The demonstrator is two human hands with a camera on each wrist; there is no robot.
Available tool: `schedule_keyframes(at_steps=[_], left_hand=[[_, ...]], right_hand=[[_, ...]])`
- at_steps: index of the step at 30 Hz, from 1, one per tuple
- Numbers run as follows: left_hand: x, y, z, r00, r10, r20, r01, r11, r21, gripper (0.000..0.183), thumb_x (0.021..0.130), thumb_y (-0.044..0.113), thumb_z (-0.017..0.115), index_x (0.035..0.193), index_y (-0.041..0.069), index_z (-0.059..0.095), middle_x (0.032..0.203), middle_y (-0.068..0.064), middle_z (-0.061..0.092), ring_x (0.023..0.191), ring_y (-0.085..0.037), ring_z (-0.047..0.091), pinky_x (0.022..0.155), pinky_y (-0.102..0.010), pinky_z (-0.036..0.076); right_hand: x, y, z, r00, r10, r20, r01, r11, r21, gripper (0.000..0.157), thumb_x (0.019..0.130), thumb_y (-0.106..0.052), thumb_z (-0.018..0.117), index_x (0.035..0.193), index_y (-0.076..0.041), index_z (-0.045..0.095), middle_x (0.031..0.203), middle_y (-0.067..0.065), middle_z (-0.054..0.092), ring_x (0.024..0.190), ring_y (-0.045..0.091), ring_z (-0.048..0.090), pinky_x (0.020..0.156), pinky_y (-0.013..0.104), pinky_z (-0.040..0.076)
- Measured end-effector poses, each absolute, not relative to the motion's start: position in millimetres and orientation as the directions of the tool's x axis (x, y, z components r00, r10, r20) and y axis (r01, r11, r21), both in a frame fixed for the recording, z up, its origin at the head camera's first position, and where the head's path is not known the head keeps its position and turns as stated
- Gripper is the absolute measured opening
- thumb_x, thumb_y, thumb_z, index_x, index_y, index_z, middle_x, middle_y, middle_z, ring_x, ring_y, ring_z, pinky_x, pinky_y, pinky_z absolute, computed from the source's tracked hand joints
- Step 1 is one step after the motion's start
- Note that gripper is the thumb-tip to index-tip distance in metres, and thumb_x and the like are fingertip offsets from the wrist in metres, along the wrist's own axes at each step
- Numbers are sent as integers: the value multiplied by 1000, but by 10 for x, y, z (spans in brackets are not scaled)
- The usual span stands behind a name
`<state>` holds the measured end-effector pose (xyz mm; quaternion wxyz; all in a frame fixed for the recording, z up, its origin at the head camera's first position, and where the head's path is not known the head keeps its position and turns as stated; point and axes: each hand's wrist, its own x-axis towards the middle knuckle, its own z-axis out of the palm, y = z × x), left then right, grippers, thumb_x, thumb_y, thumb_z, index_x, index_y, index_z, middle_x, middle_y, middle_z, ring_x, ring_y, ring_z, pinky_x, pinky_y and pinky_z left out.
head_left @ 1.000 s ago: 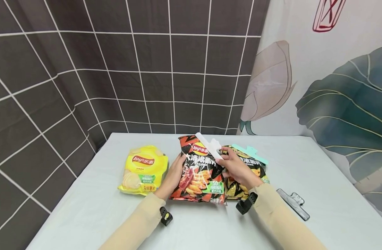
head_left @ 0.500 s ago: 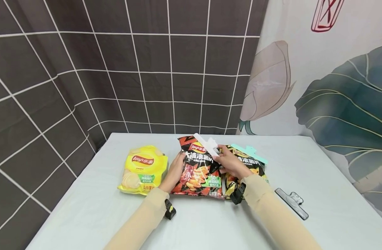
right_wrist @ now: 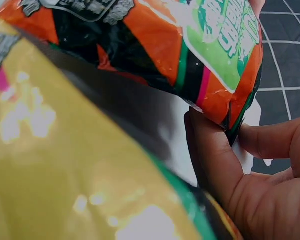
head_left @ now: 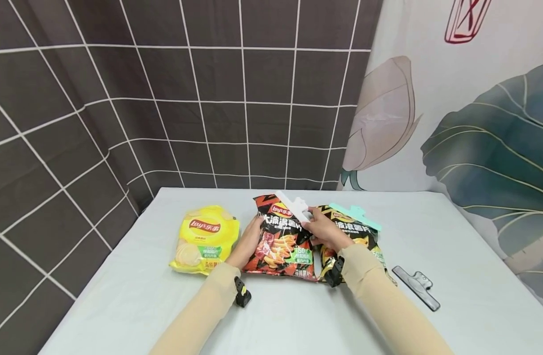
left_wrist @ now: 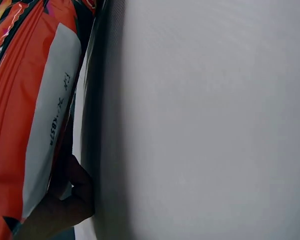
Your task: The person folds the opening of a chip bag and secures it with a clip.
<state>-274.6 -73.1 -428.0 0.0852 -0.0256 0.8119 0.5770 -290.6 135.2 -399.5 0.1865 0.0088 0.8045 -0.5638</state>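
A red and black bag of potato chips [head_left: 282, 241] lies at the middle of the table, with a white bag clip [head_left: 293, 205] slanting across its top right corner. My left hand [head_left: 250, 240] grips the bag's left edge; in the left wrist view its fingers [left_wrist: 80, 187] curl in beneath the bag's side. On the other side, my right hand [head_left: 326, 230] pinches the bag's corner at the clip's lower end. The right wrist view shows the thumb and a finger [right_wrist: 214, 155] on either side of that corner, with white plastic behind them.
A black and yellow chip bag [head_left: 347, 228] with a mint green clip [head_left: 356, 215] lies partly under my right hand. To the left is a yellow chip bag [head_left: 205, 241]. A grey clear clip [head_left: 416, 288] lies on the white table [head_left: 280, 320] at right.
The red bag has shifted slightly left and away from me, its lower edge now farther back. Both hands have moved with it, the right one leftward. The clip stays across the corner.
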Motion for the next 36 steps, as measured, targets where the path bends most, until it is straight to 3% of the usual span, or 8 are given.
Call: schedule_keyframes(at_steps=[7,13,20,26,30,36], left_hand=[[-2700,-768,-4285,-978,99,-183,-136,360,923,64,99,55,22,155,24,17,162,0,15,149,-26,12,119,-52,11],[-2695,-784,-4305,-976,129,-174,-115,371,921,63,101,51,22,155,20,16,162,-3,14,149,-26,10,119,-50,10],[-2683,-794,-4323,-972,131,-195,-142,331,933,64,102,48,24,155,14,15,162,-5,13,149,-27,10,120,-47,10],[-2714,-808,-4343,-961,155,-231,-188,250,950,59,101,49,25,154,21,23,151,-9,38,133,-29,43,111,-46,34],[-2712,-818,-4351,-955,163,-248,-209,223,952,58,101,48,26,153,21,26,146,-11,45,124,-29,51,104,-45,42],[-2705,-832,-4329,-944,188,-271,-235,196,952,57,101,49,27,152,23,26,139,-12,51,109,-23,60,90,-38,53]], right_hand=[[-2906,1336,-4027,-923,-188,-334,246,378,-893,62,102,-9,39,154,-8,6,149,25,24,108,30,45,62,30,45],[-2901,1328,-4050,-922,-191,-336,241,396,-886,63,102,-8,38,154,-6,3,150,26,24,123,37,43,74,36,49],[-2875,1311,-4083,-924,-199,-327,222,417,-881,66,100,-5,43,154,-3,5,149,29,26,123,39,46,82,45,50],[-2865,1265,-4114,-930,-192,-312,202,442,-874,67,98,-3,48,154,-3,11,151,27,25,115,32,50,80,39,48],[-2847,1238,-4159,-940,-189,-285,172,460,-871,64,96,-1,49,152,-2,18,154,26,22,124,34,45,88,38,44],[-2805,1208,-4193,-946,-183,-268,157,467,-870,62,96,0,46,152,-2,20,157,26,12,139,43,29,108,52,34]])
